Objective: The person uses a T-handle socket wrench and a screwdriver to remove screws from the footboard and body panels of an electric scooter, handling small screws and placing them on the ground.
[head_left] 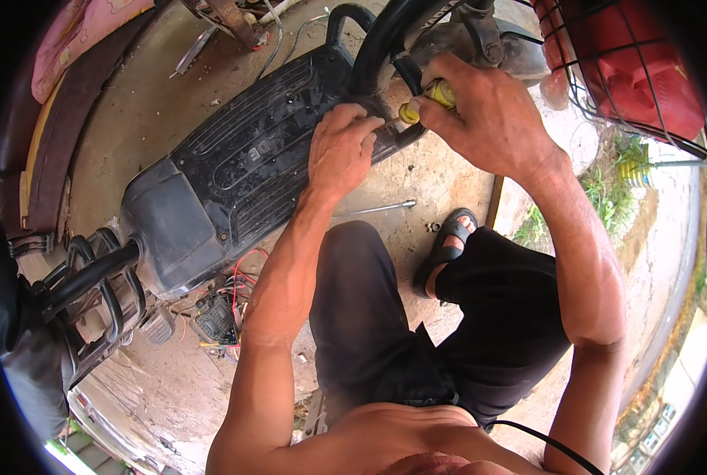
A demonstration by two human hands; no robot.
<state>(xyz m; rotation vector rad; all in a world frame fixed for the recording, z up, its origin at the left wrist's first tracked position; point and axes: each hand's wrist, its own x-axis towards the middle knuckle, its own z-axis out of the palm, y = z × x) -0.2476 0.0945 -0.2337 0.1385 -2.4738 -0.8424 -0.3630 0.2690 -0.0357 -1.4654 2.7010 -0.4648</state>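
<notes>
A black footboard [242, 146] of a scooter lies across the view, ribbed and dusty. My right hand [488, 115] is closed around the yellow handle of a screwdriver [440, 95]. Its thin shaft points left and down, toward the fingers of my left hand [341, 150]. That hand rests at the footboard's near right edge, with its fingers curled together beside the shaft's end. What those fingertips pinch, and the screwdriver's tip, are hidden.
A long metal tool [377, 208] lies on the ground before my knee. Wires and a black finned box [215, 319] lie under the footboard's near side. A red basket [622, 67] with black wire is at upper right. A maroon padded piece [68, 134] stands at left.
</notes>
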